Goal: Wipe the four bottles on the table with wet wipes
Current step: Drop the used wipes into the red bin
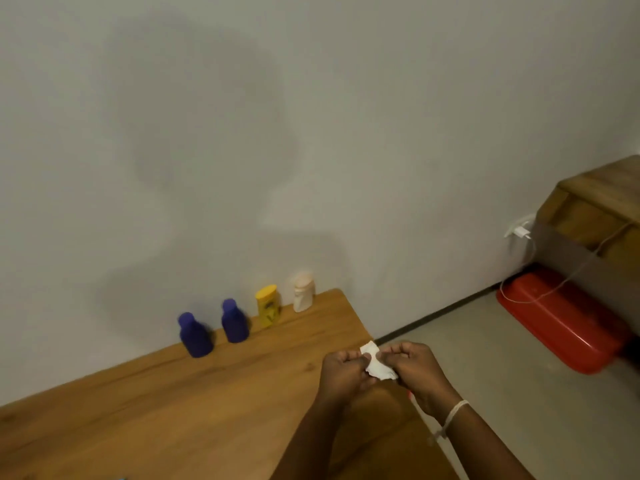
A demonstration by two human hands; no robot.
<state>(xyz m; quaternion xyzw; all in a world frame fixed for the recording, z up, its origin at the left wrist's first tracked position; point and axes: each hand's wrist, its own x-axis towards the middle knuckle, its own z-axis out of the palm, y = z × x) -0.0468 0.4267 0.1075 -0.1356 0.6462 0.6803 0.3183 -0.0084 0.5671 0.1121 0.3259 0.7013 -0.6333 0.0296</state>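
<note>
Along the wall at the back of the wooden table [173, 403] stand two dark blue bottles [195, 336] [234, 321], a yellow bottle [268, 305] and a pale cream bottle [303, 292], all upright in a row. My left hand [343, 370] and my right hand [414, 367] are held together over the table's right end, well in front of the bottles. Both pinch a small crumpled white wet wipe [375, 363] between them.
The table's right edge drops to a grey floor. A red plastic tub [568, 320] lies on the floor at the right, under a wooden cabinet [595, 209]. A white charger [519, 232] is plugged into the wall, its cable running over the tub.
</note>
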